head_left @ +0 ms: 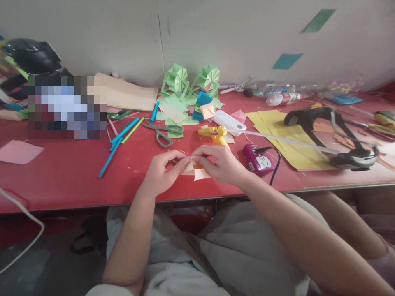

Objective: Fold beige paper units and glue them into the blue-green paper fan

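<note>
Grip closed: left hand (163,172) and right hand (222,163) pinch peach paper (201,174), glue gun (220,132) and scissors (157,130) beyond.

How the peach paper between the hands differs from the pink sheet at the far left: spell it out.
Place: the peach paper is pinched at the fingertips of the left hand and right hand; the pink sheet lies on the red table, touched by neither.
Colour: the peach paper is paler; the pink sheet is pinker.
View: fingers partly cover the peach paper; none cover the pink sheet.
Shared: both look like paper.
</note>
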